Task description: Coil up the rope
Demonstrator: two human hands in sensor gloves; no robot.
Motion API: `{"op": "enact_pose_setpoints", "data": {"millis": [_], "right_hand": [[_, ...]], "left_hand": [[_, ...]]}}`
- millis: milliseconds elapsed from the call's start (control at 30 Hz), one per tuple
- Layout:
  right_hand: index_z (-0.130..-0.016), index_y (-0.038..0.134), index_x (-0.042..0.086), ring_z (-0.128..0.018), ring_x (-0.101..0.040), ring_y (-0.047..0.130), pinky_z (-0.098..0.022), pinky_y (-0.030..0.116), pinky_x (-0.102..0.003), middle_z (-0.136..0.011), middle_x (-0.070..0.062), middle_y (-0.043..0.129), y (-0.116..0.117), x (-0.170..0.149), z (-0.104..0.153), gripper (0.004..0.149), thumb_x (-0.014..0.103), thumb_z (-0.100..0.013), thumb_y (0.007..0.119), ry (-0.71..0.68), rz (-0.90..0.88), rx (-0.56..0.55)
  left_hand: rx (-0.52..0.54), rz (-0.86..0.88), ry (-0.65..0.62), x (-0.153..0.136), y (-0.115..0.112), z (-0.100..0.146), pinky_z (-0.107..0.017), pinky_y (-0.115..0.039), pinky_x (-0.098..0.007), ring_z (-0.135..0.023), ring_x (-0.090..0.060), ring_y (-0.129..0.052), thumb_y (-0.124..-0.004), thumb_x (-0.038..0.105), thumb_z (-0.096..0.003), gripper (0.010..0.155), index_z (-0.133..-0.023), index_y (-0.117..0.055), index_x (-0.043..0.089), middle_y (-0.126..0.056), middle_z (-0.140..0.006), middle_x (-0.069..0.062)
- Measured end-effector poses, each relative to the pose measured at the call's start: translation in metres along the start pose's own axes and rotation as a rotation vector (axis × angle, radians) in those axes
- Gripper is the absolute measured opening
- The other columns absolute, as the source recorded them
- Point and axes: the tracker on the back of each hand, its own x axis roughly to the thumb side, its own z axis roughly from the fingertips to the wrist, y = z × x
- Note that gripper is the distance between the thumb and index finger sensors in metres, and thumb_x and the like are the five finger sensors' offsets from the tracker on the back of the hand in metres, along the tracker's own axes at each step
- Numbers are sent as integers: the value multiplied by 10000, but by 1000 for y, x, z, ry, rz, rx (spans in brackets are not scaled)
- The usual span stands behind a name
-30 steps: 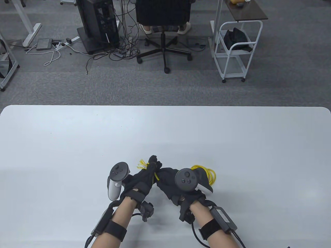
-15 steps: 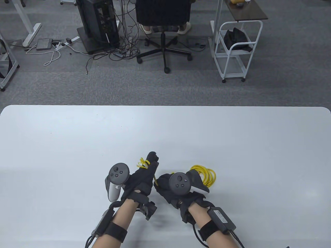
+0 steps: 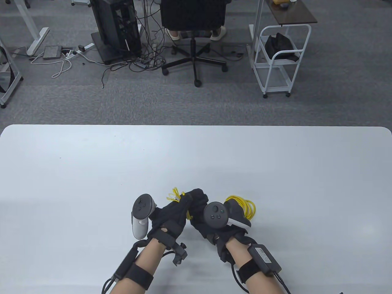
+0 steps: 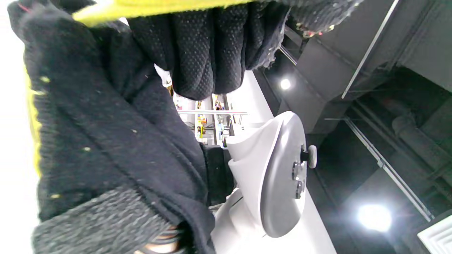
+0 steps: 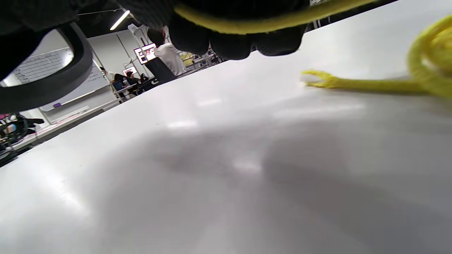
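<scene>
A thin yellow rope (image 3: 247,208) lies partly coiled on the white table (image 3: 196,159), its loops showing just right of my right hand (image 3: 200,203). My left hand (image 3: 177,208) grips a stretch of the rope, and small loops of it (image 3: 175,194) stick out past its fingertips. My right hand curls around the same stretch right beside the left hand; the two hands touch. In the right wrist view the rope (image 5: 268,23) runs under my curled fingers (image 5: 226,44), and a frayed rope end (image 5: 319,80) lies on the table. In the left wrist view the rope (image 4: 148,7) crosses my closed fingers.
Beyond the table's far edge there are an office chair (image 3: 193,33), a computer tower (image 3: 116,27) with cables, and a white cart (image 3: 280,58). The hands work near the table's front edge.
My right hand drew back from the left hand, then moved forward and left again and closed around the rope beside it. The left hand shifted slightly right. The coil stayed in place.
</scene>
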Motion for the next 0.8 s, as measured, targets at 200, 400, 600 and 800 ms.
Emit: {"op": "enact_pose_setpoints", "data": {"millis": [200, 400, 600, 800], "right_hand": [[-944, 689, 175, -902, -488, 711, -652, 440, -783, -1025, -167, 703, -8, -13, 3, 405, 385, -599, 657, 61, 26, -53], [-934, 700, 182, -908, -488, 704, -652, 436, -784, -1022, -159, 712, -18, -23, 8, 400, 388, -592, 679, 111, 41, -115], [-926, 710, 182, -908, -488, 706, -653, 434, -784, -1017, -156, 720, -29, -31, 14, 394, 386, -590, 690, 136, -34, -177], [-927, 705, 176, -906, -488, 707, -651, 438, -783, -1017, -157, 717, -32, -33, 16, 393, 379, -591, 693, 128, -154, -221]], "left_hand": [[-77, -18, 31, -5, -4, -3, -604, -797, -365, -724, -271, -1032, -489, 563, -595, 611, -997, -806, 230, -1003, -889, -86], [-166, -77, 72, -8, -10, -7, -568, -815, -374, -676, -279, -1055, -477, 558, -599, 627, -954, -861, 213, -1042, -834, -95], [-234, -130, 139, -12, -12, -9, -556, -815, -385, -660, -295, -1060, -480, 555, -604, 630, -929, -887, 200, -1056, -810, -118], [-203, -200, 219, -12, -9, -7, -577, -795, -403, -698, -324, -1038, -478, 540, -614, 621, -920, -892, 194, -1031, -853, -146]]}}
